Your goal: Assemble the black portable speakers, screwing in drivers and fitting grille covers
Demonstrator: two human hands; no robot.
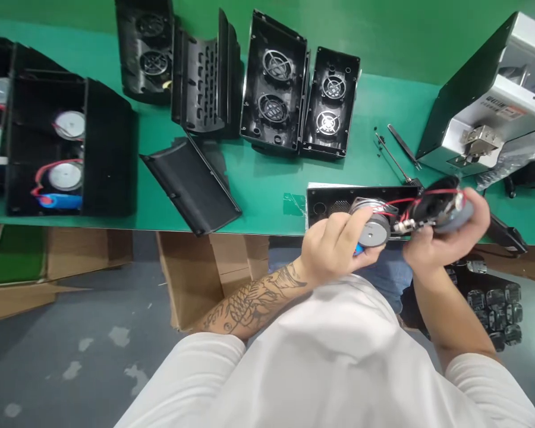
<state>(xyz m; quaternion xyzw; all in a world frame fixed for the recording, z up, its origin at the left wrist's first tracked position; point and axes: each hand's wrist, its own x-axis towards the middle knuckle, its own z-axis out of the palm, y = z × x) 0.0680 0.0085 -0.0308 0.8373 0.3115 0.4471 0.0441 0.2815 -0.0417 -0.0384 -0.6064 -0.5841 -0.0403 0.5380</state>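
Speakers [376, 232] are held at the near edge of the green desk [267, 178], over a black panel [321, 202]. From here I have my left hand [334, 238] clamped on one and, apart from it, my right hand [446, 246] gripping the other; red wires [401, 201] run between.

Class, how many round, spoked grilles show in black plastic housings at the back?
6 visible. Left housing: upper grille, lower grille. Middle housing: upper grille, lower grille. Right housing: upper grille, lower grille. Others may be hidden.
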